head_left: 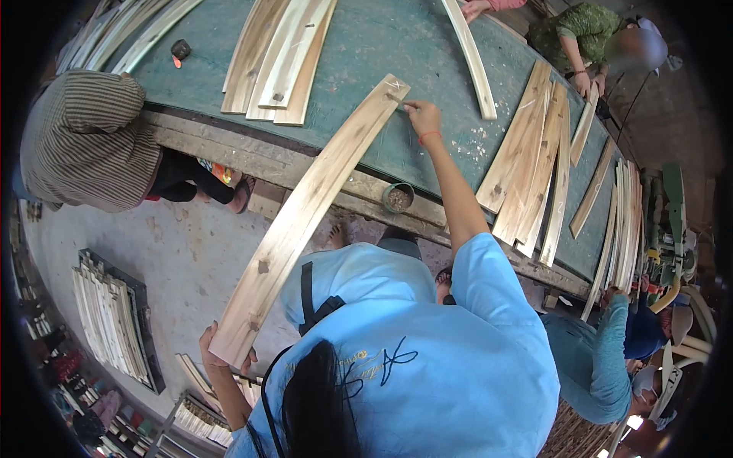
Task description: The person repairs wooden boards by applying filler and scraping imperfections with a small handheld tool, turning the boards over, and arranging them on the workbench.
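A long pale wooden plank [309,202] slants across the view, its far end over the green tabletop [382,137] and its near end off the table. My left hand [221,353] is closed round the near end, thumb and fingers on its two edges. My right hand [422,120] is closed on a small thin tool [395,99], whose tip touches the plank's far end beside a chalk-like mark. Dark knots show along the wood. A small cup [398,198] of brownish material stands at the table edge, right of the plank.
Planks lie on the table at the back [286,61] and right [527,160]. A dark block [181,49] sits back left. A person in a striped hood [92,141] is left; others are at the right [588,366] and back right [576,38]. Strips fill a floor rack [114,320].
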### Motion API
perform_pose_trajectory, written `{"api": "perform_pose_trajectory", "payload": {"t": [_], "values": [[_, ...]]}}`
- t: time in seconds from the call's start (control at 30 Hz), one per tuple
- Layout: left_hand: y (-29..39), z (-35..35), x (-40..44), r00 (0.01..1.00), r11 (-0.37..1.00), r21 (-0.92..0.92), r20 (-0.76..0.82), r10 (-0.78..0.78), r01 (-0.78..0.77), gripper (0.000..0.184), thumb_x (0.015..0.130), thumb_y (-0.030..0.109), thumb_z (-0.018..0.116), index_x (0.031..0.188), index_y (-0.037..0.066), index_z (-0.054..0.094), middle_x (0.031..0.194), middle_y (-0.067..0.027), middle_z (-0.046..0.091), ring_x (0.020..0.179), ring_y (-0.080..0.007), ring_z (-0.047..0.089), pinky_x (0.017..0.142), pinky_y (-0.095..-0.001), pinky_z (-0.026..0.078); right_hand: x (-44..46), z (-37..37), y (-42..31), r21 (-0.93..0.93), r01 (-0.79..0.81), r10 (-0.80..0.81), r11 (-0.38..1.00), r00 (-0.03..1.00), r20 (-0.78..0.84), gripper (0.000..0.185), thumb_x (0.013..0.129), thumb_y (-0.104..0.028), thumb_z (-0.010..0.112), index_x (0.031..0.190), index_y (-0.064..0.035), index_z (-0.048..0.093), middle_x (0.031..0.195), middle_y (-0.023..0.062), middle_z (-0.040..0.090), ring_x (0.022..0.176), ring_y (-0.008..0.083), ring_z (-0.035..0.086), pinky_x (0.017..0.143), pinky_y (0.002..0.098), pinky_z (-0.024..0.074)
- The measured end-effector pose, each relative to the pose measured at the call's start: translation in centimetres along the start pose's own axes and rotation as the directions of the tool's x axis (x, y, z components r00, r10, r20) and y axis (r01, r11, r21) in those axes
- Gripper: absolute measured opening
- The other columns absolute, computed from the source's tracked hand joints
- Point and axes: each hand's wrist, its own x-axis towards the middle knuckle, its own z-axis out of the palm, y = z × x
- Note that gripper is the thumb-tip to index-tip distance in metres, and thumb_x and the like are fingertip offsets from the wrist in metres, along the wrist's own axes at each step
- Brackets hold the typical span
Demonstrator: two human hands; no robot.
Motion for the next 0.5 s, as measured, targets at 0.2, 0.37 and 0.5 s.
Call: {"api": "perform_pose_trajectory", "payload": {"t": [0.2,0.37,0.5], "values": [[0.1,0.6,0.0,1.0,0.999,0.029,-0.024,0.013,-0.012,0.081,0.082,0.06,0.043,0.122,-0.01,0.045,0.072,-0.0435,0.055,0.038,-0.0453,0.052,0.033,-0.0464,0.045,-0.3,0.4,-1.5,-0.12,-0.006,-0.011,0.993,0.99,-0.138,0.017,0.078,-0.015,0.066,0.092,-0.0083,0.073,0.089,0.0179,0.068,0.083,0.0318,0.067,0.077,0.0357,0.0511],[0.2,0.6,-0.2,0.999,0.999,0.029,-0.038,-0.021,0.022,0.082,0.081,0.061,0.044,0.121,-0.01,0.046,0.071,-0.0437,0.054,0.037,-0.0458,0.051,0.032,-0.0464,0.044,-0.4,0.5,-2.2,-0.056,-0.18,0.171,0.982,0.975,-0.14,0.017,0.078,-0.015,0.065,0.092,-0.0081,0.073,0.091,0.0171,0.068,0.084,0.033,0.066,0.077,0.0371,0.0507],[0.2,1.3,-0.1,0.999,1.0,0.015,-0.049,0.013,-0.012,0.082,0.081,0.061,0.044,0.121,-0.011,0.046,0.071,-0.0436,0.054,0.037,-0.0462,0.052,0.031,-0.0464,0.044,-0.8,1.2,-1.1,-0.108,-0.034,0.01,0.994,0.976,-0.215,0.014,0.08,-0.014,0.064,0.09,-0.013,0.074,0.092,0.0138,0.066,0.083,0.0333,0.064,0.072,0.0423,0.0508]]}}
